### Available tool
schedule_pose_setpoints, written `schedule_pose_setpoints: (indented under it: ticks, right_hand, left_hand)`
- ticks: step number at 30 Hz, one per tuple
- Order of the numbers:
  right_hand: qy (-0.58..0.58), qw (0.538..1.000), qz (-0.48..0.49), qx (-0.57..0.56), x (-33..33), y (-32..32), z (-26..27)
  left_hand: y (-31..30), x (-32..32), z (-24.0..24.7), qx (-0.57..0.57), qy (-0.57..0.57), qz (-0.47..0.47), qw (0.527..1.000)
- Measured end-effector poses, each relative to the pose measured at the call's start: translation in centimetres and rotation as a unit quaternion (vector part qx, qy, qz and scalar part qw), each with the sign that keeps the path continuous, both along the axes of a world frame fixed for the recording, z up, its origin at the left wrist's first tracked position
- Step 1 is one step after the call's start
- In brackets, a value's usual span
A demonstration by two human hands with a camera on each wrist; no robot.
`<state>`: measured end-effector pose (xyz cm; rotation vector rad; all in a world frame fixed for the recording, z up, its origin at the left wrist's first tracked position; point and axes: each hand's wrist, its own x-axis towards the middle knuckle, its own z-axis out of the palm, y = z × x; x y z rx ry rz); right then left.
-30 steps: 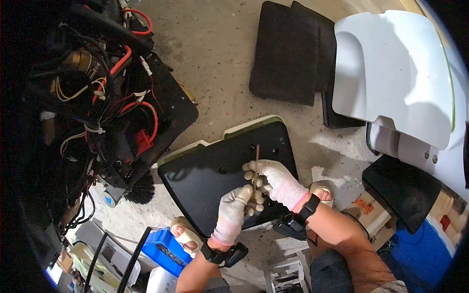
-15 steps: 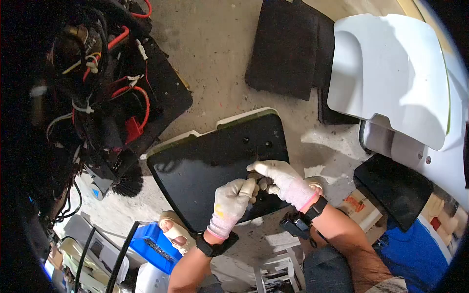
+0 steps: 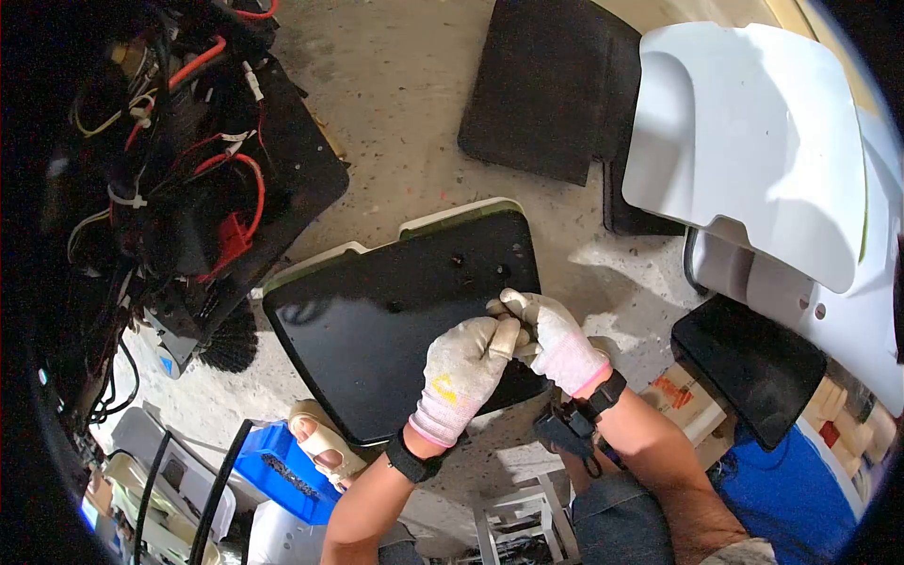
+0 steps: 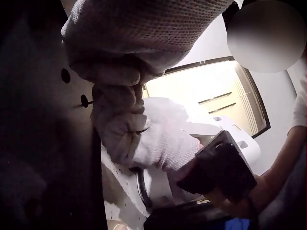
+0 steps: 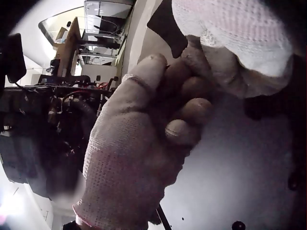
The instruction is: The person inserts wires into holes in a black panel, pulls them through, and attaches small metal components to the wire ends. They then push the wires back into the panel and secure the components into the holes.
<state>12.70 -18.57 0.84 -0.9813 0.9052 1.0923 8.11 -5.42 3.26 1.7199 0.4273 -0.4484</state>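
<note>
Both hands wear white knit gloves with beige fingertips and meet over the right part of a black panel (image 3: 367,330). The left hand (image 3: 466,367) has its thumb and fingers drawn together against the right fingertips. Facing it, the right hand (image 3: 556,334) curls its fingers, thumb extended toward the left hand. Between them a thin brownish strip (image 4: 140,91) is pinched, mostly hidden by the gloves. The panel has several dark holes and a pale and green edge along its far side. One dark hole (image 4: 65,75) shows beside the left hand in the left wrist view.
An opened machine with red cables (image 3: 256,193) stands left, a black brush (image 3: 231,344) below it. Dark mats (image 3: 532,89) and a white cover (image 3: 753,141) lie right. A blue bin (image 3: 282,471) is near the feet, with a grey stool frame (image 3: 527,518) below the panel.
The strip stood up visibly between the hands; now the gloves mostly cover it. The fingertips have come closer together. The panel and surroundings have shifted left in the head view.
</note>
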Motion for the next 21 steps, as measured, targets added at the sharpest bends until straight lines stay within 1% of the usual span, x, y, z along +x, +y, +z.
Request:
schedule_pose_setpoints:
  ticks: [2, 4, 7, 8, 10, 12, 14, 17, 19, 21]
  right_hand:
    - [0.02, 0.999, -0.036, 0.03, 0.17, 0.07, 0.33]
    - [0.01, 0.998, -0.038, 0.044, -0.25, -0.39, -0.21]
    - [0.005, 0.998, -0.038, 0.052, -0.28, -0.52, -0.28]
    - [0.011, 0.998, -0.038, 0.047, -0.22, -0.52, -0.25]
    - [0.009, 0.998, -0.038, 0.041, -0.26, -0.52, -0.48]
    - [0.008, 0.999, -0.036, 0.035, -0.3, -0.47, -0.61]
    - [0.019, 0.997, -0.066, 0.046, -0.35, -0.45, -0.59]
    - [0.03, 0.996, -0.066, 0.056, 0.04, -0.43, 0.29]
    - [0.033, 0.995, -0.067, 0.069, -0.08, -0.61, 0.08]
    - [0.038, 0.993, -0.069, 0.085, -0.3, -0.76, -0.6]
  left_hand:
    - [-0.04, 0.15, 0.23, 0.021, -0.013, -0.008, 1.0]
    - [-0.1, 0.14, 0.37, 0.091, -0.079, -0.038, 0.992]
    - [-0.15, 0.29, 0.67, 0.117, -0.109, -0.052, 0.986]
    - [-0.11, 0.27, 0.62, 0.117, -0.109, -0.052, 0.986]
    - [0.05, 0.2, 0.53, 0.138, -0.106, -0.095, 0.98]
    - [0.05, 0.21, 0.59, 0.143, -0.112, -0.096, 0.979]
    - [0.1, 0.32, 0.77, 0.147, -0.118, -0.097, 0.977]
    - [0.19, 0.48, 0.87, 0.155, -0.105, -0.115, 0.976]
    - [0.15, 0.42, 0.49, 0.171, -0.171, -0.103, 0.965]
    - [0.23, 0.62, 0.78, 0.178, -0.175, -0.108, 0.962]
